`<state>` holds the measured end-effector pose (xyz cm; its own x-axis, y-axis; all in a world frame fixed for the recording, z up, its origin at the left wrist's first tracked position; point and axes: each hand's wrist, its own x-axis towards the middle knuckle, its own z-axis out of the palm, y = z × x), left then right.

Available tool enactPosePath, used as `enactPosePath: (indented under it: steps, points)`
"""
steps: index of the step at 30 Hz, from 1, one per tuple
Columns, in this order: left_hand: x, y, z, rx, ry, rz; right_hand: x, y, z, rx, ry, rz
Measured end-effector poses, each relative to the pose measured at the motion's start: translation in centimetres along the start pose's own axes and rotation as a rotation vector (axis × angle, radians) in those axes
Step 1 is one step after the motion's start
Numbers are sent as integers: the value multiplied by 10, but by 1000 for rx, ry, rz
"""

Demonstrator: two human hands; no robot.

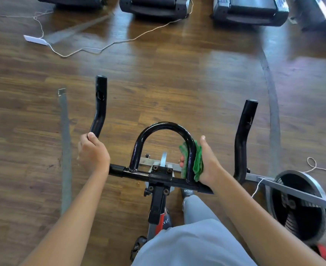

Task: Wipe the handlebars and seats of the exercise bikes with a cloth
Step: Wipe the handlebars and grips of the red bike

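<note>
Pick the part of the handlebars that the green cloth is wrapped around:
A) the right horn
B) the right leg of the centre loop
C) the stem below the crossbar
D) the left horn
B: the right hand holds the green cloth curled round the right leg of the centre loop, while the left hand grips the base of the left horn with no cloth.

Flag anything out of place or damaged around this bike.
A thin white cord trails loose across the wooden floor ahead of the handlebars, a likely trip hazard. The grey floor strip to their left looks lifted at its far end.
</note>
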<state>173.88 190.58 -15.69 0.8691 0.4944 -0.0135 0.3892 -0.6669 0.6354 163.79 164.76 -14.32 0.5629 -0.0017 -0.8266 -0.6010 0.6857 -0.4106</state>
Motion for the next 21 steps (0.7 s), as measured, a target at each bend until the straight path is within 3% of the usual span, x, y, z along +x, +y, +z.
enactPosePath:
  steps: [2, 4, 7, 9, 12, 14, 17, 21]
  points:
    - [-1, 0, 0, -6, 4, -24, 1, -11, 0, -40, -48, 63]
    - [-2, 2, 0, -18, 7, -23, 12, -44, 10, -243, -73, 90]
    - [-2, 4, 1, -3, 6, -27, 37, -93, 60, -1065, -101, 26]
    - [0, 4, 1, -13, 8, -22, 52, -100, 115, -1558, -232, 23]
    - [4, 1, 0, -47, 14, 5, 56, -60, 185, -2075, -395, 166]
    - [5, -1, 2, -59, 12, 4, 54, -19, 206, -2376, -470, 131]
    - [5, -3, 1, -65, 11, -7, 62, 17, 210, -2609, -539, 51]
    - [3, -6, -2, -69, -14, 1, 69, -10, 206, -2468, -592, 200]
